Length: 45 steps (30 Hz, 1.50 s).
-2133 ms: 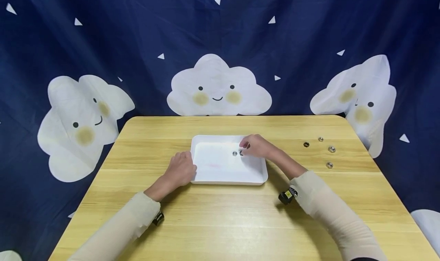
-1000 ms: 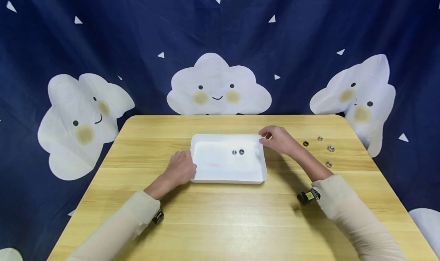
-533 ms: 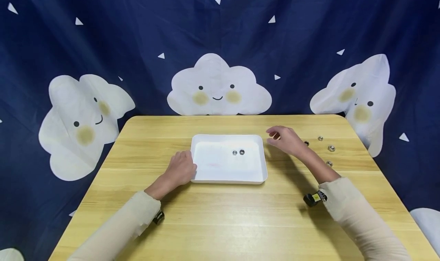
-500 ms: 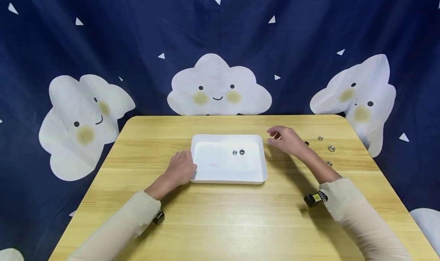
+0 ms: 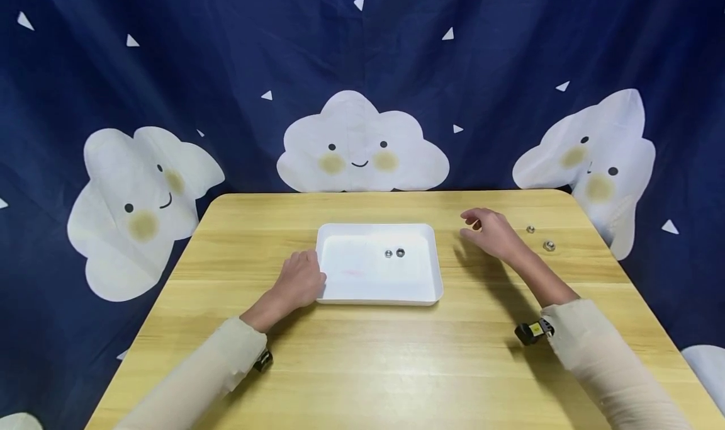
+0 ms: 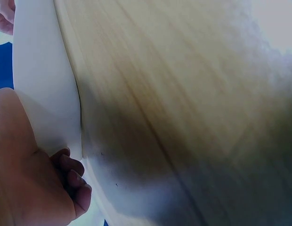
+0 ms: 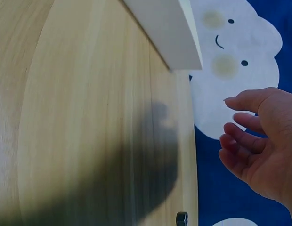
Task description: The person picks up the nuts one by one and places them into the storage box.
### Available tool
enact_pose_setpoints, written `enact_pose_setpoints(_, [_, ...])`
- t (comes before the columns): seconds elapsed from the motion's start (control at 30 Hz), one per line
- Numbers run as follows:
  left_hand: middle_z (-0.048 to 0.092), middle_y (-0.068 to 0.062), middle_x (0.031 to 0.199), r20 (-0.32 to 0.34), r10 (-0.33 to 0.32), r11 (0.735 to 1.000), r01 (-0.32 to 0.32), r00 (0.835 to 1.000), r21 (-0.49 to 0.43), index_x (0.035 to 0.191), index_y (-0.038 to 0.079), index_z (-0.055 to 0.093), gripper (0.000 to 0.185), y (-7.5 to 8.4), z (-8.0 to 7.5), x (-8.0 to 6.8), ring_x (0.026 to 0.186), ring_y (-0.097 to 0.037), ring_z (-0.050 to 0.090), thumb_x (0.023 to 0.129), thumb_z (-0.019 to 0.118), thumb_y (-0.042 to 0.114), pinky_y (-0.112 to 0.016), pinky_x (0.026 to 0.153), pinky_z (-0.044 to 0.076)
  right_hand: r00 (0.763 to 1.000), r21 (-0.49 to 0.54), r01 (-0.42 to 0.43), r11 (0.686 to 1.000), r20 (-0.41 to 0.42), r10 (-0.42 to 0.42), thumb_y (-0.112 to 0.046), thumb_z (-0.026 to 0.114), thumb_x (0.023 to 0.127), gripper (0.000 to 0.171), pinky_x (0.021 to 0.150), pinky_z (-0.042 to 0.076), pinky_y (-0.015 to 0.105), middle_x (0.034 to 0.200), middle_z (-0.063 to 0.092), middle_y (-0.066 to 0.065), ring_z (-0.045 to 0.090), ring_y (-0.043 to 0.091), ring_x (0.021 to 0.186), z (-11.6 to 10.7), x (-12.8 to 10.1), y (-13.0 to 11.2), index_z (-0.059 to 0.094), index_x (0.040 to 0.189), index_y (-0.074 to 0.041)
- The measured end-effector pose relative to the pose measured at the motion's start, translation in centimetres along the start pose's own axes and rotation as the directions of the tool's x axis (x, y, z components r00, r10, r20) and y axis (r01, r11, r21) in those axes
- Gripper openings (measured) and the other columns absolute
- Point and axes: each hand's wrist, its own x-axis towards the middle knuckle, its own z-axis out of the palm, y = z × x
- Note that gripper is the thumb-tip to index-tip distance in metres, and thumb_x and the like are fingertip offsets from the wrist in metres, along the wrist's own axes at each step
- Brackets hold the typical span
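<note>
My left hand (image 5: 298, 279) grips the left wall of a white rectangular tray (image 5: 362, 296). In the left wrist view its fingers (image 6: 73, 176) are curled at the tray's end. Inside the tray, right of the middle, lie a silver nut (image 5: 388, 254) and a darker nut (image 5: 401, 252). My right hand (image 5: 491, 231) hovers over the table right of the tray. Its fingers are loosely bent with nothing between them, as the right wrist view shows. Below that hand in the same view, a dark nut (image 7: 182, 218) lies near the table's edge.
Two silver nuts, a smaller one (image 5: 530, 229) and a larger one (image 5: 549, 245), lie on the wooden table (image 5: 362, 367) beyond the right hand. The right hand and forearm hide the other nuts there. A blue curtain (image 5: 487, 52) with clouds hangs behind the table.
My right hand has left the tray, letting go of the dark nut beside the silver one, and moved right over the table. My left hand has stayed at the tray's left wall.
</note>
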Motion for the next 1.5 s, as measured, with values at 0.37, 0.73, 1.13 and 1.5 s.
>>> enact_pose_setpoints(0.37, [0.05,-0.011,0.092,-0.003,0.001,1.0,-0.001,1.0,0.01,0.104,-0.002,0.051,0.027,0.0,0.1,-0.1,0.087,-0.029,0.045,0.1,0.048,0.024,-0.038,0.078,0.037,1.0,-0.025,-0.012,1.0,-0.002,0.012,-0.015,0.067,0.097,0.042,0.094,0.053,0.056,0.125,0.067,0.03,0.066,0.043,0.108,-0.3,-0.1,1.0,0.062,0.132,0.008])
enact_pose_setpoints(0.73, [0.049,-0.011,0.091,0.011,-0.006,0.999,0.006,1.0,0.031,0.104,-0.002,0.05,0.027,0.2,-0.1,0.0,0.086,-0.029,0.045,0.1,0.048,0.024,-0.037,0.077,0.037,0.999,-0.036,-0.047,0.998,-0.003,0.047,-0.016,0.068,0.097,0.043,0.092,0.052,0.057,0.126,0.064,0.031,0.064,0.045,0.107,-0.5,-0.7,2.2,0.061,0.133,0.008])
enact_pose_setpoints(1.13, [0.051,-0.012,0.095,0.012,-0.01,1.0,0.01,1.0,0.023,0.109,-0.004,0.051,0.031,0.2,0.0,0.1,0.09,-0.03,0.047,0.1,0.049,0.025,-0.039,0.08,0.039,0.998,-0.065,-0.053,0.997,-0.021,0.052,-0.013,0.068,0.096,0.045,0.09,0.052,0.058,0.122,0.064,0.032,0.066,0.046,0.105,-0.6,-1.0,4.0,0.06,0.134,0.008])
enact_pose_setpoints(1.5, [0.051,-0.012,0.094,0.01,-0.005,1.0,0.005,1.0,0.022,0.109,-0.004,0.052,0.031,0.1,0.1,0.2,0.09,-0.03,0.046,0.1,0.05,0.026,-0.04,0.082,0.039,0.997,-0.082,-0.073,0.994,-0.015,0.072,-0.012,0.068,0.096,0.048,0.088,0.052,0.058,0.122,0.063,0.034,0.066,0.046,0.105,-0.5,-1.3,5.6,0.057,0.137,0.01])
